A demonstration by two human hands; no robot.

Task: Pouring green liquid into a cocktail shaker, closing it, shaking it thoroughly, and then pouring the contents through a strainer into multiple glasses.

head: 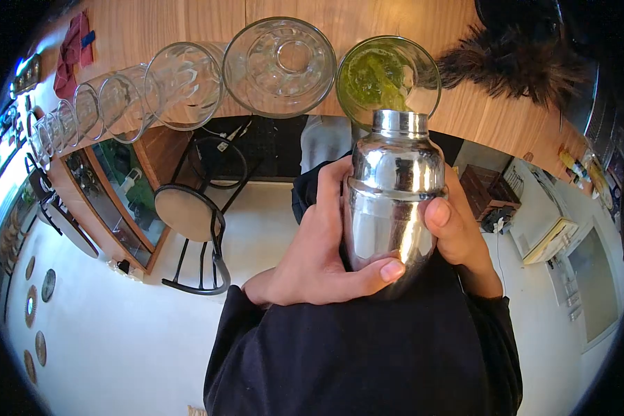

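Note:
A steel cocktail shaker [395,208], its cap off, is tilted between both hands with its mouth at the near rim of a drinking glass [425,99]. Green liquid [369,78] with froth lies in that glass, and a green streak reaches towards the shaker's mouth. My left hand [317,255] wraps the shaker's left side, thumb across its lower body. On the other side, my right hand [455,223] presses it with the thumb near the seam. Just left of the green drink stands a wide glass [279,67] with no drink visible in it.
More transparent glasses [184,86] line the wooden counter's [202,21] near edge towards the left. A dark feathery object [514,67] lies at right, a red cloth [74,57] at far left. Below the counter are a round-seated black metal chair [189,213] and a wooden crate [488,192].

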